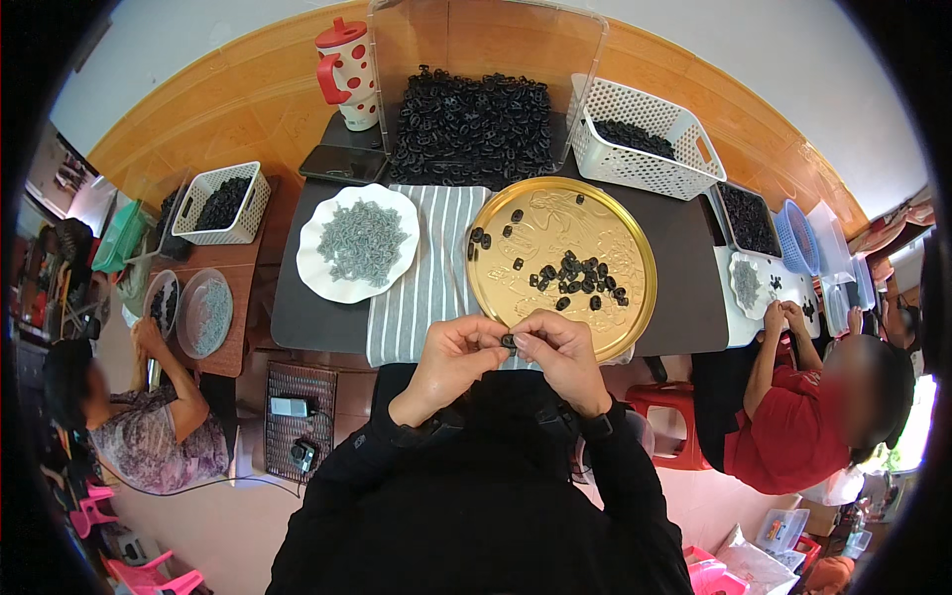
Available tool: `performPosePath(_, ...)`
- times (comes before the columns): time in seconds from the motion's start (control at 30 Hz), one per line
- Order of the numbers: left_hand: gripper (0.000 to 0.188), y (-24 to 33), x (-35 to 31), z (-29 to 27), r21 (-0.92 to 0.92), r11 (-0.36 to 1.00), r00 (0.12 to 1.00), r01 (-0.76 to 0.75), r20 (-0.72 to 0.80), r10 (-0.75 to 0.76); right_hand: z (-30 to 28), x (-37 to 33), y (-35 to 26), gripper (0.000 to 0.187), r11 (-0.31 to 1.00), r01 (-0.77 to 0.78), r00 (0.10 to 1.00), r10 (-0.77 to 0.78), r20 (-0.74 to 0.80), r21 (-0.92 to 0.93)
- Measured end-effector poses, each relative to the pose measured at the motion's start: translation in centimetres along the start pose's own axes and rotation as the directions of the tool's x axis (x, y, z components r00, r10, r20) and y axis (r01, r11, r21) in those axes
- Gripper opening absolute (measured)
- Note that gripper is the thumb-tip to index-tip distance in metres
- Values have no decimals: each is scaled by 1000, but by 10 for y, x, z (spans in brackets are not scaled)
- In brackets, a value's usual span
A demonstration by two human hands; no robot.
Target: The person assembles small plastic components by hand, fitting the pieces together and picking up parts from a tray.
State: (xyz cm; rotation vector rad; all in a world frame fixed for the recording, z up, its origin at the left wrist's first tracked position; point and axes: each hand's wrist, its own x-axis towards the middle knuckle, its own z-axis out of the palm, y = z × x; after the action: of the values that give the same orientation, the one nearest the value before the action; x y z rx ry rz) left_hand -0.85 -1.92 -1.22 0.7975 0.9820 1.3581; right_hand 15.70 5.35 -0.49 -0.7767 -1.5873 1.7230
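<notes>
My left hand (458, 365) and my right hand (565, 359) meet at the near edge of the table. Between their pinched fingertips is a small black plastic piece (509, 340), gripped from both sides; the fingers hide most of it. Just beyond them lies a round gold tray (540, 213), with several loose black plastic pieces (570, 270) scattered on it, mostly toward its right half. To the left, a white scalloped plate (310, 260) carries a heap of small grey parts (362, 241), too fine to identify. A grey-and-white striped cloth (436, 253) lies under the tray's left side.
At the back, a clear bin (476, 50) holds a mass of black pieces, beside a white perforated basket (650, 171). A spotted tumbler (349, 74) and a dark phone (342, 163) stand back left. Co-workers sit left (159, 436) and right (793, 426) at separate tables.
</notes>
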Motion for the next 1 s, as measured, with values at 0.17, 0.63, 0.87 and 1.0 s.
performPosePath(0.17, 20, 0, -1, -1, 43, 999, 1000, 18, 6, -19, -2, -1, -1, 5, 999, -34, 999, 34, 36, -5)
performPosePath(0.63, 18, 0, -1, 0, -3, 999, 999, -32, -26, 32, 1, -5, 3, 19, 996, 90, 994, -90, 69, 4)
performPosePath(0.87, 20, -6, -6, 2, 20, 992, 992, -125, -27, 126, 6, -11, 10, 29, 953, 273, 961, -277, -10, -132)
performPosePath(1.0, 21, -11, -7, 2, 59, 984, 985, -170, -20, 171, 9, -14, 11, 29, 930, 327, 942, -335, -25, -167)
